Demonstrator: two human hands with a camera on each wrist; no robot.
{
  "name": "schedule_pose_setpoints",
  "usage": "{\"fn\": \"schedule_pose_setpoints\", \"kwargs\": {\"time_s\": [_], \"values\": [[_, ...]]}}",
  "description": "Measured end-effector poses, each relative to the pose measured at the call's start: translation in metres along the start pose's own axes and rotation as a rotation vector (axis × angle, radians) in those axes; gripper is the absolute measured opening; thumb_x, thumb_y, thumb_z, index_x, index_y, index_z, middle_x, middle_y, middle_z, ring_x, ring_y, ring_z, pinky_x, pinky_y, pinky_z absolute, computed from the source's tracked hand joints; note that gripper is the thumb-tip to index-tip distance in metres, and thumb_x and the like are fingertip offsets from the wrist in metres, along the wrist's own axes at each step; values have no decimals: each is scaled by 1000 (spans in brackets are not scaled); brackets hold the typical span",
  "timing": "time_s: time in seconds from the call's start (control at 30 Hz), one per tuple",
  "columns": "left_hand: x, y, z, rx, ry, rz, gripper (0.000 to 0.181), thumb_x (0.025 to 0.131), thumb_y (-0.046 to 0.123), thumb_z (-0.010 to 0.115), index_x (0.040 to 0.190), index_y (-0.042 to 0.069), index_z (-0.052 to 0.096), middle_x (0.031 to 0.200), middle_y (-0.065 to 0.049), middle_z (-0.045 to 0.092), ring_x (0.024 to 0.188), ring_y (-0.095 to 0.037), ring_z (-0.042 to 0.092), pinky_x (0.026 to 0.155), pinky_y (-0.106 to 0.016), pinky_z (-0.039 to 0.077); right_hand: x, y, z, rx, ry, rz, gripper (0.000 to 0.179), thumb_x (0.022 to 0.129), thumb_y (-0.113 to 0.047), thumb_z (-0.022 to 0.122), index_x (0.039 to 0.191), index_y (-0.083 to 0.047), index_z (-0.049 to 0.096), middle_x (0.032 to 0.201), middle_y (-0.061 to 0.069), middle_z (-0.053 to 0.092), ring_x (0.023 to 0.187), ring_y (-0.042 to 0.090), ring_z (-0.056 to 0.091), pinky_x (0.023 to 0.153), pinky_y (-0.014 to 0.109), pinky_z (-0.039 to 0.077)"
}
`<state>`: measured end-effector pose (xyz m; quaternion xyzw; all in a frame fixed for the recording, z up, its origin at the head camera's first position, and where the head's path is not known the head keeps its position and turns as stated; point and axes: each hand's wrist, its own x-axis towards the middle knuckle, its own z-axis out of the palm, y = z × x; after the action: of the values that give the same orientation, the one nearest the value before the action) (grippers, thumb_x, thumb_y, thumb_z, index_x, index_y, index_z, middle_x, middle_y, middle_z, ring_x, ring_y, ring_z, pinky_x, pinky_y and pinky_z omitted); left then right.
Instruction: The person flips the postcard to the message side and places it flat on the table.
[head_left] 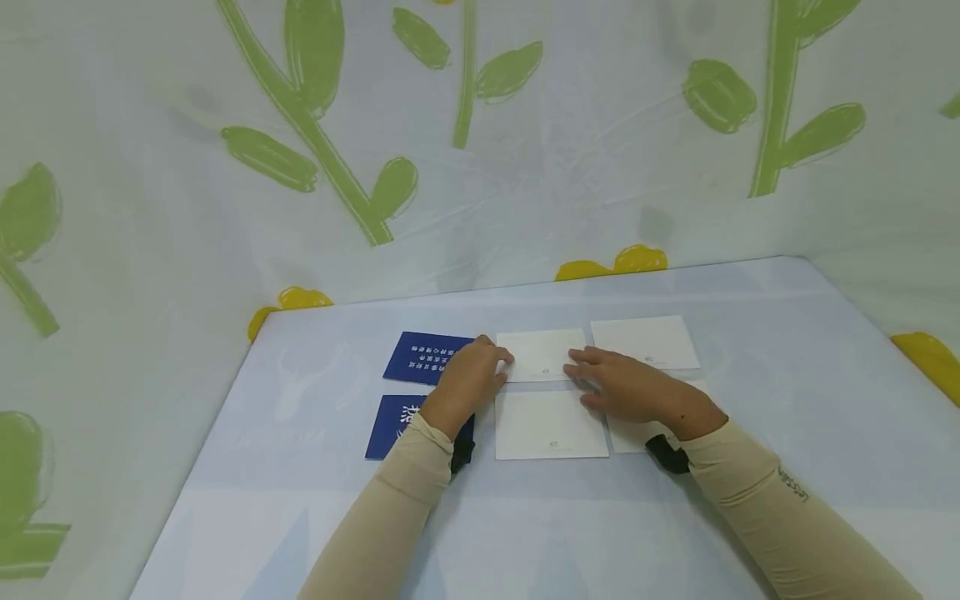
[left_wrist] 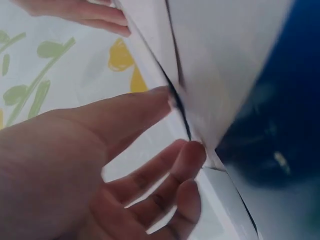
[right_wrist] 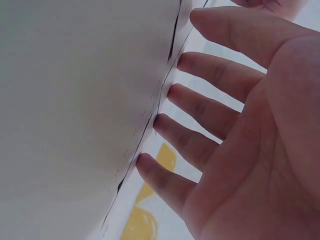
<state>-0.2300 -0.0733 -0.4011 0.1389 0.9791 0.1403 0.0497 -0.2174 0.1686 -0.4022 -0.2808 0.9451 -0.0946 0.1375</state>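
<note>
Left Hand (head_left: 468, 377) and Right Hand (head_left: 628, 387) at the Back Middle Card (head_left: 542, 352)

Six cards lie flat on the desk (head_left: 247, 500), in two rows of three. The back middle card, white, is between the two hands. The left hand is at its left side, fingers bent loosely and fingertips against a card edge; this grip is released. The right hand is at the other side with long, spread fingers, also touching an edge, and its grip is released too.

On the left are a back blue card (head_left: 420, 354) and a front blue card (head_left: 390, 423), partly covered by the left arm. Both carry white Chinese characters, larger on the front one. The front middle card (head_left: 551, 417) and back right card (head_left: 641, 337) are white, each with a small mark, too tiny for reading. The front right card (head_left: 628, 437) is mostly under the right hand. Dark lettering on the right sleeve (head_left: 765, 492) is not clearly readable.
</note>
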Motion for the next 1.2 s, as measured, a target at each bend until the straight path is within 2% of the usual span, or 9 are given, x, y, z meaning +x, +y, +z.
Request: {"fn": "schedule_pose_setpoints", "kwargs": {"time_s": [0.1,0.2,0.3,0.4,0.6,0.77,0.97,1.2], "values": [[-5,0,-5,20,13,8,33,95,25,70,128,18,70,127,-8,66,115,-24,65,102,-41,53,2,-3,1,20,-10,-4,55,97,-25,65,148,-10,49,159,13,39,148,39,33,116,56,34],[-11,4,-13,31,31,36,34,96,31,67,129,21,69,129,-6,66,119,-24,64,104,-51,49,2,-2,0,30,6,4,55,96,-24,66,147,-10,50,159,15,39,147,41,33,115,58,34],[-15,12,-19,54,44,92,33,97,36,65,128,24,69,130,-4,66,122,-24,62,107,-57,45,-6,7,-2,32,37,42,54,96,-22,66,146,-10,51,157,16,41,146,43,33,113,62,35],[-26,10,-22,70,55,132,31,97,36,65,126,25,69,129,-2,66,124,-24,61,109,-60,43,-11,11,-1,46,36,74,54,96,-23,65,147,-11,51,157,16,40,146,44,32,112,64,34],[-57,-17,-23,87,69,205,30,96,35,67,124,24,71,126,-1,67,122,-23,61,105,-58,44,-14,16,6,81,37,89,54,96,-22,66,147,-10,51,156,17,41,145,44,33,112,63,35],[-77,-45,-23,93,9,227,39,92,33,73,129,25,67,131,-3,64,125,-22,59,103,-51,46,-17,18,4,73,80,66,55,95,-21,68,146,-9,52,155,19,43,143,45,36,112,61,36],[-86,-65,-23,101,-62,241,60,82,36,82,137,25,61,142,-7,58,132,-27,55,108,-54,44,-23,9,2,72,203,19,54,92,-17,72,143,-11,55,152,18,46,139,43,43,109,59,42],[-91,-73,-18,115,-106,172,70,77,38,86,141,26,58,149,-9,52,137,-31,50,110,-54,42,-24,-24,7,-13,266,-86,49,92,-23,73,138,-16,60,148,13,52,136,35,50,107,52,46]]}}
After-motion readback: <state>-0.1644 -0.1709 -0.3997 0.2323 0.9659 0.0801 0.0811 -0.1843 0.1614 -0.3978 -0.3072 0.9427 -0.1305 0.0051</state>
